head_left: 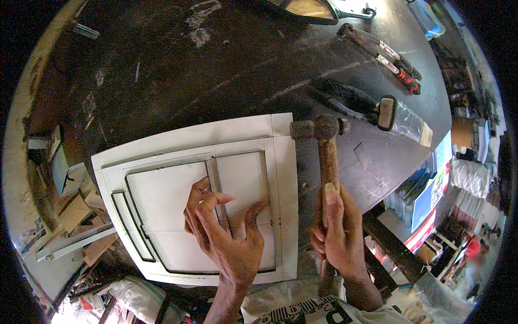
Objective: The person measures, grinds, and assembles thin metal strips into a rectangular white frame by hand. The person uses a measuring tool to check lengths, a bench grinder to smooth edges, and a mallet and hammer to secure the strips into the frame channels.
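My right hand [340,229] is wrapped round the wooden handle of a ball-peen hammer [325,128], its thumb lying along the handle. The hammer's head is just past the right edge of a white board [284,183]. Thin dark strips [265,178] outline rectangular shapes on that board, and fine pencil lines cross it. Over the board's middle is my left hand [229,227], with bent fingers and the thumb held apart. I see nothing in its fingers. Whether its fingertips touch the board or a strip, I cannot tell.
On the dark table [162,81] lie pliers-like tools [386,56] with red-and-black handles, a plastic-wrapped object [404,120] and a mirror-like piece [312,9]. Wood offcuts [75,213] are piled at the left. Stacked sheets [407,189] stand at the right; a person [475,254] is beyond.
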Available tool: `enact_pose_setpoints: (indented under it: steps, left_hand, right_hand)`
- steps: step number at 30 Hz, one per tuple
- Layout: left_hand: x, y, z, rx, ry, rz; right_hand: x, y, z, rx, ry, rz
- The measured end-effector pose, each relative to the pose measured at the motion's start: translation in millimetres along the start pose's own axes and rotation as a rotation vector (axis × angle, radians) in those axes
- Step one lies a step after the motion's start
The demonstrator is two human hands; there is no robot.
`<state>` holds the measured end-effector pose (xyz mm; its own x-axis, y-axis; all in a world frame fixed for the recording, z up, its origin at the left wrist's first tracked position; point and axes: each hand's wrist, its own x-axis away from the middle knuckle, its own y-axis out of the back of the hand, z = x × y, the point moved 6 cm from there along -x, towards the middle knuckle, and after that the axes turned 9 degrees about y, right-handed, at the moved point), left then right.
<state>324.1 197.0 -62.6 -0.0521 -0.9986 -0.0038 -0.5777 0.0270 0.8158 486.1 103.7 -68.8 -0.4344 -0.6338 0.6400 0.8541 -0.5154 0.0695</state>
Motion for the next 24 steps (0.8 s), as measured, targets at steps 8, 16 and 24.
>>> enact_pose_setpoints:
  steps: [8, 16, 24]
  left_hand:
    - [-2, -1, 0, 0.005, 0.002, -0.003]
    - [-2, -1, 0, 0.001, 0.013, 0.002]
    - [-5, 0, 0, 0.064, -0.007, 0.048]
  right_hand:
    - [-7, -1, 0, 0.061, 0.104, 0.064]
    - [-4, -2, 3, -0.064, -0.013, -0.006]
    - [-7, -10, -5, 0.017, -0.025, 0.097]
